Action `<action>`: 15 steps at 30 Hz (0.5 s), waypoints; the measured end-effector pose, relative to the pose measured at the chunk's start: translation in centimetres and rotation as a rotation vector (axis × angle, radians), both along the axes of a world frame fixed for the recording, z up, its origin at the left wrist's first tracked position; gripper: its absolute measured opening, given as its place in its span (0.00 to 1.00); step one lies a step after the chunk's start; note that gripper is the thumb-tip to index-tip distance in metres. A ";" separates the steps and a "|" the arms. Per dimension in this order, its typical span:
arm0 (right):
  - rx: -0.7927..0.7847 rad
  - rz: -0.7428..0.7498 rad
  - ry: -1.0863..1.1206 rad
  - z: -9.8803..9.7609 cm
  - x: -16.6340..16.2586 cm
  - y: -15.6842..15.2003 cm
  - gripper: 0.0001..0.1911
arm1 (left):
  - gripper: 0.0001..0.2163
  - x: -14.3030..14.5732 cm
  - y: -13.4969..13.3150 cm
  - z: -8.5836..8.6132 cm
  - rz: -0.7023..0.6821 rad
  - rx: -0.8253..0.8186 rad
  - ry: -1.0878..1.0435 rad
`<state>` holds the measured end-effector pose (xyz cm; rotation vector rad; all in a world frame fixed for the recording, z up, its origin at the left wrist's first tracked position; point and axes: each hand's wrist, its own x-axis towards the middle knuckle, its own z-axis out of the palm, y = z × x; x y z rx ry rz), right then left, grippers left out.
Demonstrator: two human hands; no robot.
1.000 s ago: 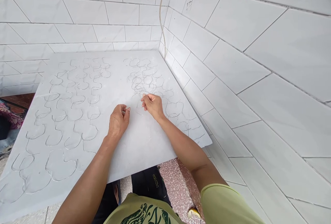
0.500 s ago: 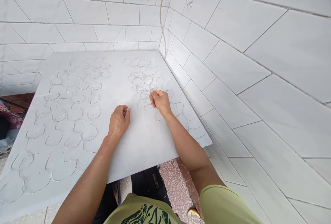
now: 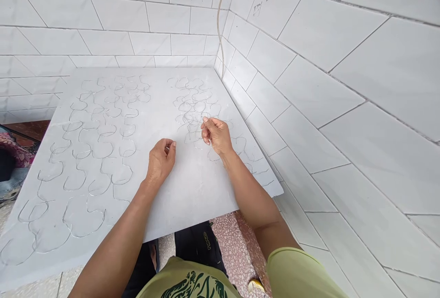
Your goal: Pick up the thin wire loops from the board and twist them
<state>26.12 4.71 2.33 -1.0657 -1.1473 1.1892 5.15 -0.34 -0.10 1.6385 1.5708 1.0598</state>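
Note:
Many thin, bent pieces of wire lie over the grey board. On its left part, the curved wires (image 3: 101, 149) form loose columns of loops and S-shapes. A denser, tangled group of wires (image 3: 192, 105) lies on the right part. My right hand (image 3: 219, 136) is at the near edge of that group, thumb and fingertips pinched on what looks like a thin wire, its ends hard to make out. My left hand (image 3: 161, 161) hovers over or rests on the middle of the board, fingers curled in with the thumb close to them. Anything in its grip is hidden.
The grey board (image 3: 185, 197) reaches into the corner between white tiled walls (image 3: 147, 41). A pale cable (image 3: 220, 27) hangs down in that corner. Below the front edge is a speckled reddish surface (image 3: 227, 243). Patterned cloth (image 3: 13, 149) lies at the far left.
The view has shifted slightly, so everything sits a little further right. Both hands keep nearly the same pose; the right fingertips have turned slightly.

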 end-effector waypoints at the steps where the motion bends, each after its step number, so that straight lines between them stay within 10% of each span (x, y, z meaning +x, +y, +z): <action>1: -0.019 0.053 0.025 0.1 -0.1 -0.1 0.25 | 0.14 0.0 0.0 0.2 -0.008 -0.023 -0.065; 8: -0.054 0.214 0.020 0.0 -1.4 -0.8 0.25 | 0.21 -0.2 0.2 1.3 -0.214 -0.183 -0.564; 15: -0.065 0.208 -0.026 -0.5 -1.8 -0.9 0.23 | 0.15 -0.1 0.3 1.5 -0.221 -0.202 -0.550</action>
